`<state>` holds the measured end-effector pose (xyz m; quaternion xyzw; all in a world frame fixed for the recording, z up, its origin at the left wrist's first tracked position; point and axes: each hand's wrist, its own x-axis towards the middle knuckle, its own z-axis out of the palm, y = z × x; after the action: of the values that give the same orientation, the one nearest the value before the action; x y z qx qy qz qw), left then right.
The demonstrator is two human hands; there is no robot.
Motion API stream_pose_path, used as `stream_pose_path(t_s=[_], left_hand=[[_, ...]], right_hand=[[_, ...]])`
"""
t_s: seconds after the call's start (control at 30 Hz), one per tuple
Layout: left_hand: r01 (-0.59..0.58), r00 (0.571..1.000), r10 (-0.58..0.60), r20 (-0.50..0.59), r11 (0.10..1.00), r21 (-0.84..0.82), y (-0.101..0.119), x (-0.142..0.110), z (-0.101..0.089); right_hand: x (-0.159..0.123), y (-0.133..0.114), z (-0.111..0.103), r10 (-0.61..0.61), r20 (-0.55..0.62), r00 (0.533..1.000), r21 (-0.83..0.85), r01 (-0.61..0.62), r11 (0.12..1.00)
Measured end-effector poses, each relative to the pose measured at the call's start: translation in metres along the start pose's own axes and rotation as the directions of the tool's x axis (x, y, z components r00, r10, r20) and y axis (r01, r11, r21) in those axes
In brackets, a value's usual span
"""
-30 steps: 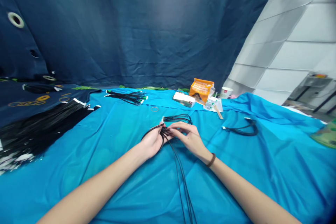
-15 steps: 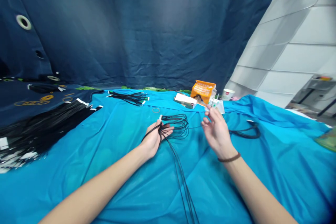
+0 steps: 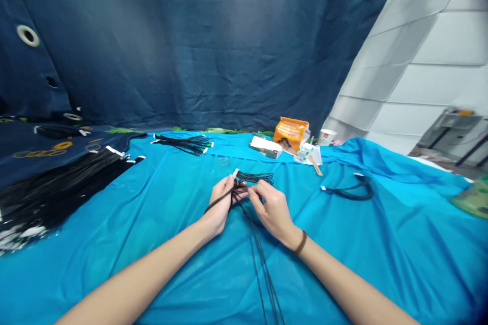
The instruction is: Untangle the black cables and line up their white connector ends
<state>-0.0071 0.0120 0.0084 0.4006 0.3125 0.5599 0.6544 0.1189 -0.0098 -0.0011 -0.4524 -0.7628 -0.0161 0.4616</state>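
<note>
A bundle of thin black cables lies gathered in my left hand, whose fingers are curled round it. A white connector sticks up above the thumb. Loops of the bundle spread to the right behind the hands, and several strands hang down over the cloth toward me. Close to the left fingertips, my right hand is closed in a pinch on a black strand of the bundle; the exact spot between its fingertips is partly hidden.
A blue cloth covers the table. Many black cables are piled at the left, with yellow rubber bands behind. Another cable bundle, a white box, an orange bag and a paper cup stand farther back. A bent cable lies right.
My right hand moved away to the right and up with a strand, then came back beside my left hand. The loops behind the hands spread and drew together again. My left hand kept its hold.
</note>
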Motion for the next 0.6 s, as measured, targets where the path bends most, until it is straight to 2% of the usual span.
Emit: stream_pose_path(t_s=[0.2,0.43,0.6], left_hand=[[0.000,0.999,-0.002,0.049,0.999,0.043,-0.0001,-0.0006,0.0024],[0.005,0.999,-0.009,0.050,0.997,0.079,-0.0003,0.0001,0.0026],[0.016,0.999,-0.018,0.041,0.999,0.036,0.0016,-0.0022,0.0048]], right_hand=[[0.0012,0.0012,-0.0026,0.020,0.003,1.000,-0.023,-0.020,1.000],[0.0011,0.0000,-0.0031,-0.015,0.021,1.000,-0.038,0.016,0.999],[0.0004,0.0021,-0.0028,-0.021,0.022,1.000,-0.033,0.022,0.999]])
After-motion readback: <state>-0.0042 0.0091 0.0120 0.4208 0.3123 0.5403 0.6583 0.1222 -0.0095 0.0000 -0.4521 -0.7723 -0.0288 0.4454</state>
